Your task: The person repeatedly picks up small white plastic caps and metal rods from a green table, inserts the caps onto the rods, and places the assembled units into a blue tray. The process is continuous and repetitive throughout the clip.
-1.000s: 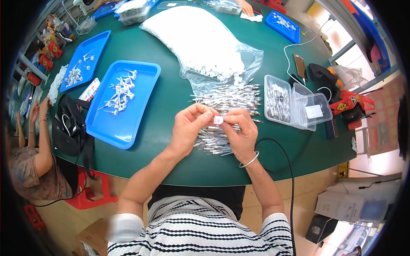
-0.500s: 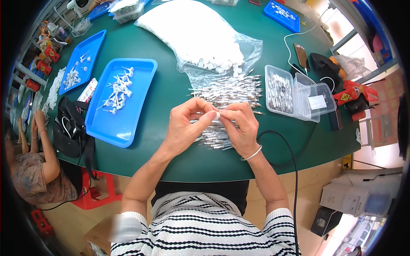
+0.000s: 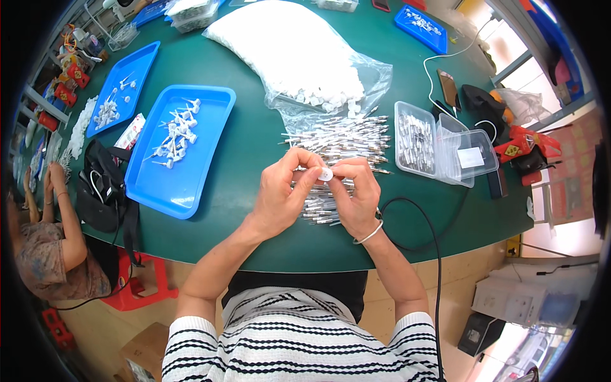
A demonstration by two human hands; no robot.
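Between my two hands, over the middle of the table, is a small round white plastic cap. My left hand pinches it between thumb and forefinger. From the other side, my right hand closes its thumb and fingers at the cap's edge; whether it also holds a pin there is hidden. Beneath and behind my hands lies a pile of thin metal-and-white pins. Farther back, a large clear bag spills many white caps toward the pile.
Left of my hands stands a blue tray with capped pins, a second blue tray beyond it. To the right are a lidded clear box of pins and a black cable. A black bag and another person are at far left.
The white cap has turned so its round face shows more. My right hand has shifted slightly down and left, its fingers still closed.
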